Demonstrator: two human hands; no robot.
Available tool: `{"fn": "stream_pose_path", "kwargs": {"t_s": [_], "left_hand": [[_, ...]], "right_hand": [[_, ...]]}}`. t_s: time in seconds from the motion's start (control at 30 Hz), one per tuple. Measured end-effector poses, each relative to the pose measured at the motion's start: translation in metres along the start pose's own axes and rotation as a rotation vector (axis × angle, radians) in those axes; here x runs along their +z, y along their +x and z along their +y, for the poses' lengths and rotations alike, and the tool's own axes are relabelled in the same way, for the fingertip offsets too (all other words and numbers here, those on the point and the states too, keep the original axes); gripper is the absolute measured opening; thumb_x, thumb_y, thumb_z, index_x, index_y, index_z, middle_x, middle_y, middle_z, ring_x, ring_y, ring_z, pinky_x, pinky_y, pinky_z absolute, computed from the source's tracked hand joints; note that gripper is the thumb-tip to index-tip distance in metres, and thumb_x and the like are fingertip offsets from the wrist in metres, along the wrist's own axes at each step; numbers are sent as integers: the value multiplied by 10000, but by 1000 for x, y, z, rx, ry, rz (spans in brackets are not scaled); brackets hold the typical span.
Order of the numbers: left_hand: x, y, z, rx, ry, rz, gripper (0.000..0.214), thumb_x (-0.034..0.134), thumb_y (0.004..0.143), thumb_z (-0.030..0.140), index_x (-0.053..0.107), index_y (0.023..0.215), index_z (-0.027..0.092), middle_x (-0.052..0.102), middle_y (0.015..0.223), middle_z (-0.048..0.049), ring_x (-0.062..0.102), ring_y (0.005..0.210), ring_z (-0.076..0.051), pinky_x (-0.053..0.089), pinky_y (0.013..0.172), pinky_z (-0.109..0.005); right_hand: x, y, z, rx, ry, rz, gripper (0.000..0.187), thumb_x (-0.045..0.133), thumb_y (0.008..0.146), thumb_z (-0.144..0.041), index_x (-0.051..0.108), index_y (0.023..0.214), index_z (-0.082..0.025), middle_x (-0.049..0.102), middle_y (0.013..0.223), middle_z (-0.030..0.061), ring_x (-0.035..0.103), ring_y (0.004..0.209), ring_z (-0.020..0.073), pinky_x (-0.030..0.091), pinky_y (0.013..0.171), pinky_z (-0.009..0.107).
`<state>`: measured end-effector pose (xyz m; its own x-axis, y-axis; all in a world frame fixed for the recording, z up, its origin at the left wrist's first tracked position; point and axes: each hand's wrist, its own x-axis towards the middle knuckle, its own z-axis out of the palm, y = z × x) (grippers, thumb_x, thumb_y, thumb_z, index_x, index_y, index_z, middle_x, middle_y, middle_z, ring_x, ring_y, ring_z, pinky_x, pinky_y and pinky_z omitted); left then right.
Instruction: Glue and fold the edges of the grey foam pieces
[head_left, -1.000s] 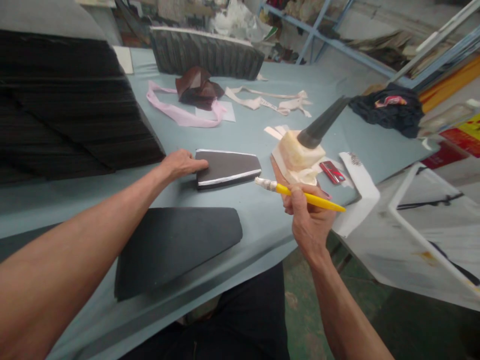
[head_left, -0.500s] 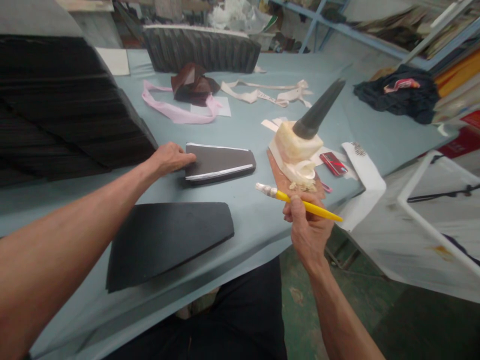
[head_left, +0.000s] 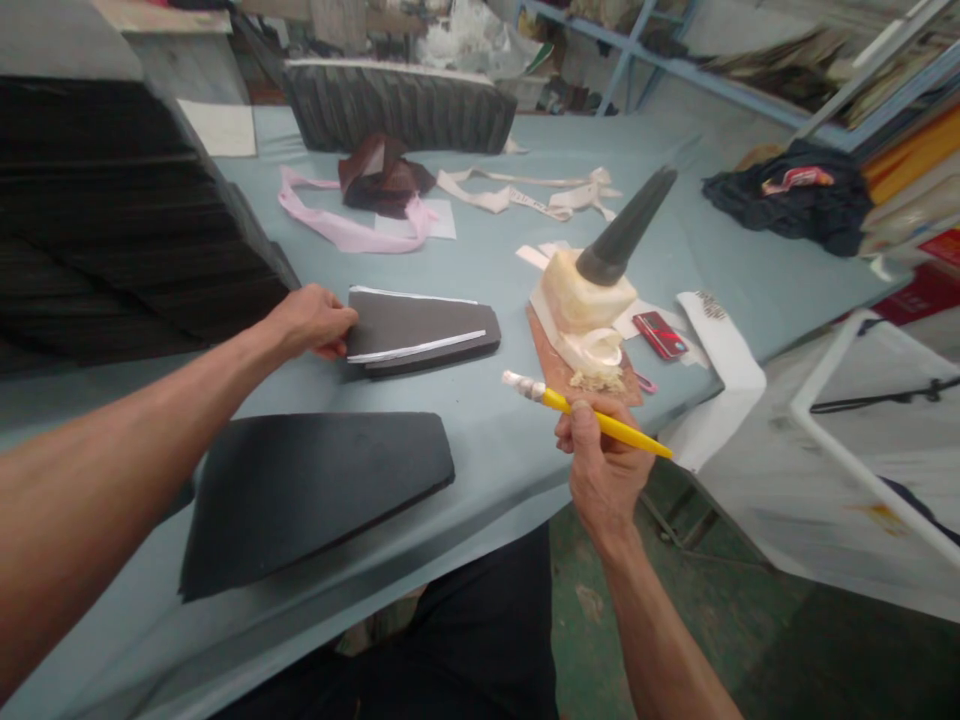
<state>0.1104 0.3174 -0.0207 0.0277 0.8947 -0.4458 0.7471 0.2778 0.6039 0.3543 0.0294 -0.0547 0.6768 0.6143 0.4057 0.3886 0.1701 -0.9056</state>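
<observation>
My left hand (head_left: 309,320) grips the left end of a small dark wedge-shaped piece (head_left: 420,333) with white glue lines along its edges, lying on the blue-grey table (head_left: 495,440). My right hand (head_left: 600,460) is closed round a yellow-handled brush (head_left: 585,413), its whitish tip pointing left just above the table's front edge. A cream glue pot (head_left: 581,300) with a dark cone-shaped spout stands just beyond the brush. A bigger black wedge piece (head_left: 307,495) lies near the front edge below my left arm.
A tall stack of black pieces (head_left: 112,220) fills the left side. Another dark stack (head_left: 397,105), pink and cream ribbons (head_left: 345,230), a brown cloth (head_left: 382,175), a red phone (head_left: 660,335) and dark clothing (head_left: 795,200) lie further back. White metal frame (head_left: 862,440) stands right of the table.
My left hand has pulled the small glued piece a little to the left. My right hand with the brush has drifted slightly left and back from the glue pot.
</observation>
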Motion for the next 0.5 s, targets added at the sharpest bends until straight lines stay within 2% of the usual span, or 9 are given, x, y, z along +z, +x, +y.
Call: {"fn": "stream_pose_path", "kwargs": {"t_s": [0.2,0.37,0.5], "left_hand": [[-2,-18,2,-19,-95,-50,428,737,1042,439,675,1374,175,700,1374,-127,718,1183,-277,651,1008,-504],[-2,-24,0,-3,-120,-73,416,727,1048,450,681,1352,170,710,1339,-122,724,1149,-265,656,984,-486],[-3,-22,-5,16,-139,-63,314,763,1030,405,713,1207,151,736,1164,-77,725,974,-206,659,848,-385]], "right_hand": [[8,5,3,-6,19,8,307,709,1021,-495,723,951,-197,658,687,-38,577,575,103,496,574,239],[11,7,3,-15,3,-11,318,704,1027,-504,723,957,-195,669,706,-35,580,578,101,499,573,239],[12,5,4,6,-9,-20,320,708,1022,-512,717,961,-198,666,705,-37,573,568,101,485,561,240]]}}
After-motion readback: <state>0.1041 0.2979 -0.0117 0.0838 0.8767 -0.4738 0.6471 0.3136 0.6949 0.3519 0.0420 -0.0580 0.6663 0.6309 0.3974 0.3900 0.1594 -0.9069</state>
